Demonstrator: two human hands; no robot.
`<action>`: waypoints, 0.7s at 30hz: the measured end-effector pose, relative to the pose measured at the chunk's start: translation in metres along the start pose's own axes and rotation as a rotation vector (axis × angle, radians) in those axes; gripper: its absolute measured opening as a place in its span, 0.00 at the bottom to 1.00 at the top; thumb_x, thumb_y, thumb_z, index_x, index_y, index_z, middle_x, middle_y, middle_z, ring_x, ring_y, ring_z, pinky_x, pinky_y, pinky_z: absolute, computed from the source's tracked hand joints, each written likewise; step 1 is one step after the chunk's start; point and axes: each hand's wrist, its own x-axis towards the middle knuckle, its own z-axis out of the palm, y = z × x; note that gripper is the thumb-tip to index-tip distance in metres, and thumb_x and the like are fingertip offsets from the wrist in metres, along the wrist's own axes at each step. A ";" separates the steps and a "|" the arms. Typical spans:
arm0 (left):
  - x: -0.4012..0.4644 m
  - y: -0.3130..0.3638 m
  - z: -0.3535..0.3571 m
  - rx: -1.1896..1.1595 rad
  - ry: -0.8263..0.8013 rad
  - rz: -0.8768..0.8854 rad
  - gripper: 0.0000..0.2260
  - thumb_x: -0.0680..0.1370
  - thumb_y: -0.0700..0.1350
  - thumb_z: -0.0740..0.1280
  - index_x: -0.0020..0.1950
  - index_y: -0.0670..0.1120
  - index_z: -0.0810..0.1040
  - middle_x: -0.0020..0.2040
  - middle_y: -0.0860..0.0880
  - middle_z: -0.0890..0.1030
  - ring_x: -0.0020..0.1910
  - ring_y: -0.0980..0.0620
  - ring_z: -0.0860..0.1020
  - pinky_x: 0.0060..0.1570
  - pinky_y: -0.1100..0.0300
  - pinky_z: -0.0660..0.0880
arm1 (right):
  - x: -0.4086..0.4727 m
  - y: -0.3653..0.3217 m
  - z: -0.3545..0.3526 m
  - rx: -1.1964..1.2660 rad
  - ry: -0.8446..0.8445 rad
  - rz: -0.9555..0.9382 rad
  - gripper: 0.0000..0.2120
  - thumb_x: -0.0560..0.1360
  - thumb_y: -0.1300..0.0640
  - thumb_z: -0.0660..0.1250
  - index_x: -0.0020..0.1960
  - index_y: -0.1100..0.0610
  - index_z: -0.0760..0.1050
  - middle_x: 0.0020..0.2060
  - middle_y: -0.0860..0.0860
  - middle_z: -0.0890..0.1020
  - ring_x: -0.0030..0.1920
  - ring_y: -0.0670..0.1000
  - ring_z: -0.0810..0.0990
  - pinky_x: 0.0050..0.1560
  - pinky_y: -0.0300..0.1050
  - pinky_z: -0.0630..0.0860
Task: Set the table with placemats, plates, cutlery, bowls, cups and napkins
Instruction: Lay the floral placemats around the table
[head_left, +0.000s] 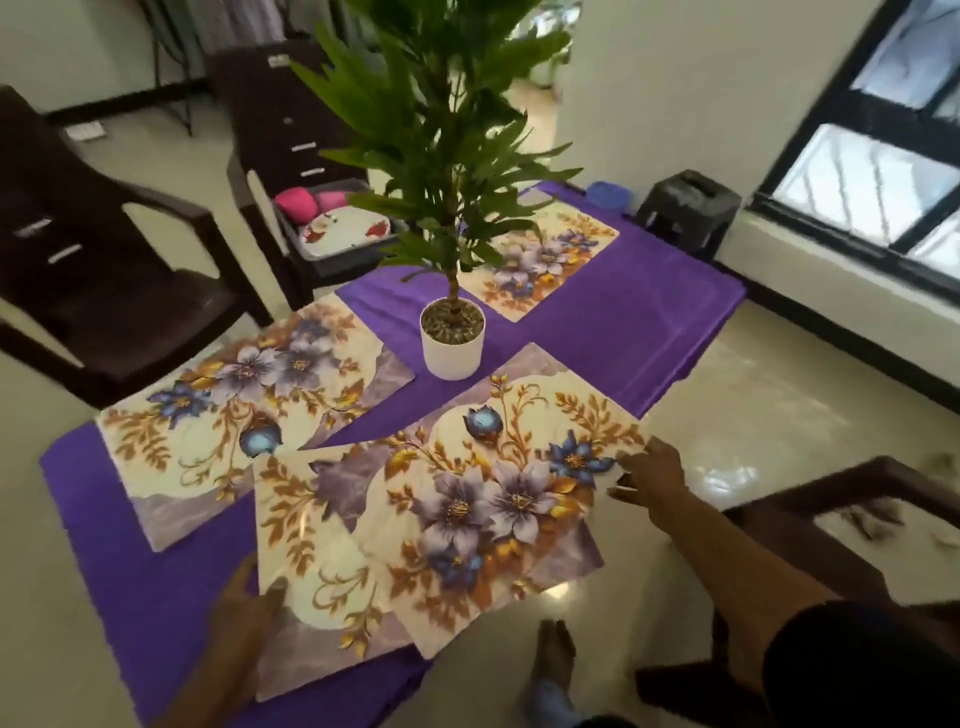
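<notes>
We are holding our left hand (244, 603) against the near left edge of a glossy floral placemat (311, 561), thumb lying on its surface, the grip clamped on that edge. This mat is lying on the bench under a purple tablecloth (135, 582), and a second floral placemat (498, 499) is overlapping it, tilted and jutting past the bench's near edge. Left of these, a third matching placemat (249, 405) is resting flat on the cloth, touching the first at its corner. A white round pot with a tall green leafy plant (452, 343) is standing mid-bench between the mats, and a fourth floral placemat (545, 260) is lying beyond it. Further right, our right hand (649, 473) is pinching the far right corner of the tilted mat, grip clamped on it. On a dark brown chair (291, 156) behind, a dark tray (332, 260) is holding a white patterned plate (343, 228).
</notes>
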 end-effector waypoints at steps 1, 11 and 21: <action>-0.007 -0.001 0.009 0.010 0.029 -0.030 0.21 0.81 0.34 0.69 0.73 0.43 0.74 0.61 0.35 0.81 0.55 0.33 0.81 0.54 0.38 0.79 | 0.015 -0.009 -0.007 -0.008 -0.041 0.026 0.04 0.78 0.60 0.72 0.52 0.54 0.81 0.46 0.60 0.84 0.43 0.60 0.81 0.37 0.54 0.84; -0.087 0.004 0.037 0.169 0.406 -0.148 0.14 0.79 0.37 0.70 0.65 0.39 0.78 0.58 0.33 0.82 0.56 0.32 0.80 0.59 0.35 0.76 | 0.168 -0.072 -0.067 -0.009 0.021 0.147 0.17 0.80 0.63 0.68 0.68 0.54 0.74 0.58 0.56 0.79 0.54 0.59 0.80 0.41 0.49 0.79; -0.141 0.018 0.142 0.994 0.210 0.608 0.39 0.74 0.67 0.66 0.77 0.43 0.72 0.78 0.39 0.68 0.78 0.35 0.65 0.76 0.32 0.56 | 0.241 -0.088 -0.049 -0.491 0.168 -0.062 0.37 0.75 0.59 0.75 0.77 0.60 0.58 0.70 0.66 0.70 0.68 0.67 0.74 0.66 0.61 0.74</action>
